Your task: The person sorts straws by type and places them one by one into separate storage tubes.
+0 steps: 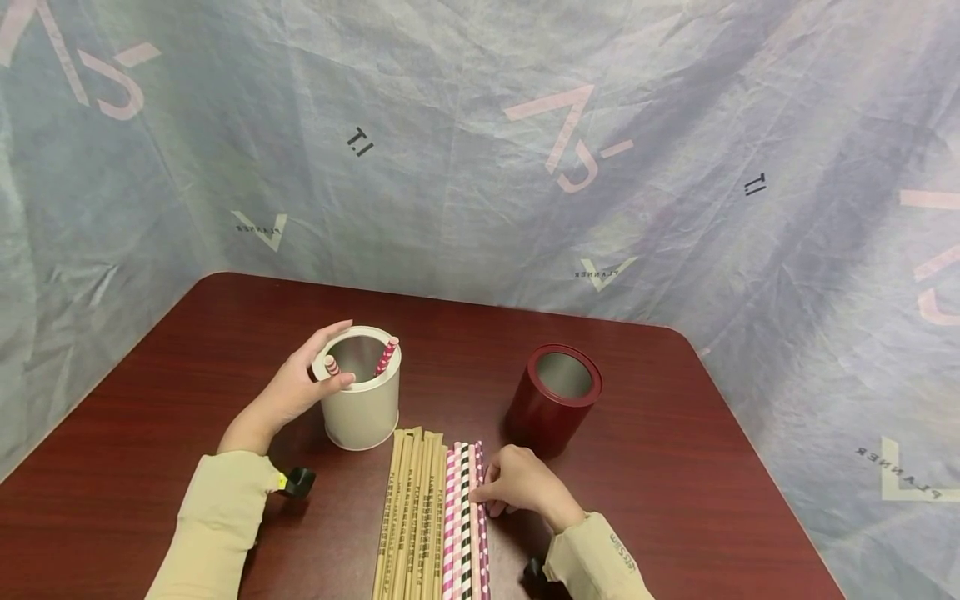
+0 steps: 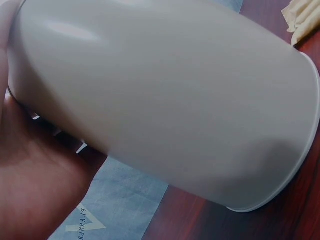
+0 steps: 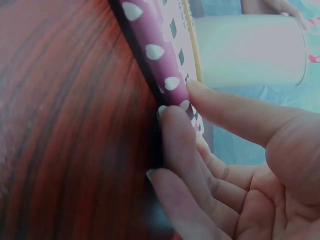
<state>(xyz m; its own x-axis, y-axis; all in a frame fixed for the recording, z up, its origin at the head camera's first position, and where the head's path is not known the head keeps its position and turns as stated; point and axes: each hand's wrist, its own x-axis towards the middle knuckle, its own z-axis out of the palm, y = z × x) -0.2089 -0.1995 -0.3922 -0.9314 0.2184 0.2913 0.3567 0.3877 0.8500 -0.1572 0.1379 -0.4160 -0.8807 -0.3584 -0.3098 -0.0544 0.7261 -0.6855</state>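
My left hand point(image 1: 288, 387) grips a cream-white can point(image 1: 362, 417) by its rim, thumb on the near side and fingers round the far left. Inside the can lean a red patterned paper straw point(image 1: 386, 356) and a pink striped one point(image 1: 332, 365). My right hand point(image 1: 528, 486) pinches a purple paper straw with white hearts point(image 3: 154, 51) between thumb and fingertips. That straw lies at the right end of a row of patterned paper straws point(image 1: 457, 533), pink, black-and-white and purple. Brown paper-wrapped straws point(image 1: 411, 517) with printed text lie alongside on the left.
A dark red can point(image 1: 547, 417) stands beyond my right hand, with no straws visible in it. The reddish-brown wooden table point(image 1: 675, 500) has rounded far corners. A grey-blue printed cloth point(image 1: 465, 167) hangs behind it.
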